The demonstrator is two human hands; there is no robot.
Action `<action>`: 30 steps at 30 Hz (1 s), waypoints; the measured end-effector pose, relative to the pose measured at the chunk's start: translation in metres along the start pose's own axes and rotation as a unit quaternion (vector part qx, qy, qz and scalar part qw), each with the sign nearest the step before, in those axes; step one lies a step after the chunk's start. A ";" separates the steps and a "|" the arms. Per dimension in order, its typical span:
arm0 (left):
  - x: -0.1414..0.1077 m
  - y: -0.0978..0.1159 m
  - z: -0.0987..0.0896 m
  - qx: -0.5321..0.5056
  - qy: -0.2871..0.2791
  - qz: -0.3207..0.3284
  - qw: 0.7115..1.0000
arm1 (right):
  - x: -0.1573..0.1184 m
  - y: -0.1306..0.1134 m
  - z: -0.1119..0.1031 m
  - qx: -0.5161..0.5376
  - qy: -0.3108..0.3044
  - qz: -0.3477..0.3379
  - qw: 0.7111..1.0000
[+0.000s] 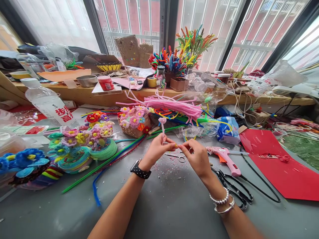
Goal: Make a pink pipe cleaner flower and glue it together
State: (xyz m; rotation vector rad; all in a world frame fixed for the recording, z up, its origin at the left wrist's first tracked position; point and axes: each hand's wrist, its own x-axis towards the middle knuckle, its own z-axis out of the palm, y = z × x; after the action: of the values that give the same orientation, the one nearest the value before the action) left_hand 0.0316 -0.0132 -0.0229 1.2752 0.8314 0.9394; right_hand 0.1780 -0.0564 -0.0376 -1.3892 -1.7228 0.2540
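A pale pink fuzzy pipe cleaner [162,126], curled into a small clump at its top, stands up out of my left hand [157,148], whose fingers are closed around it. The fingertips of my right hand [195,155] pinch toward those of the left. Between them shows a tiny yellow bit [176,145], mostly covered by the fingers. Just beneath the hands lie small scissors [181,158] on the grey table [174,212], amid scattered glitter-like scraps. To the right of my right hand rests a pink glue gun [227,158].
Pipe-cleaner flowers in pots [103,149] and a water bottle [50,104] stand at left. Behind my hands lies a bundle of pink pipe cleaners [174,107]. Black-framed glasses [236,191] and a red sheet [281,166] lie at right. A cluttered wooden ledge [139,94] runs along the windows.
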 end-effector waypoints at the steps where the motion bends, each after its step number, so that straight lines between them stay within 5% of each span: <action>1: 0.000 0.001 0.000 0.003 -0.002 0.002 1.000 | 0.000 0.000 0.000 0.007 0.001 0.004 1.000; 13: 0.002 -0.003 -0.002 0.047 -0.059 -0.006 0.997 | 0.003 -0.001 -0.004 0.159 -0.051 0.050 0.985; 22: -0.004 0.007 -0.001 -0.029 -0.105 -0.043 0.993 | 0.005 -0.002 -0.006 0.400 -0.143 0.142 0.894; 30: -0.007 0.007 0.004 -0.118 -0.114 -0.088 0.983 | 0.001 -0.005 0.002 0.462 -0.105 0.189 0.860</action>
State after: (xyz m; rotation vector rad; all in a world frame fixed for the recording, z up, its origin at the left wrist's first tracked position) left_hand 0.0314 -0.0206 -0.0157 1.0616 0.6224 0.7112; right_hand 0.1735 -0.0562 -0.0350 -0.9447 -1.1616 1.3054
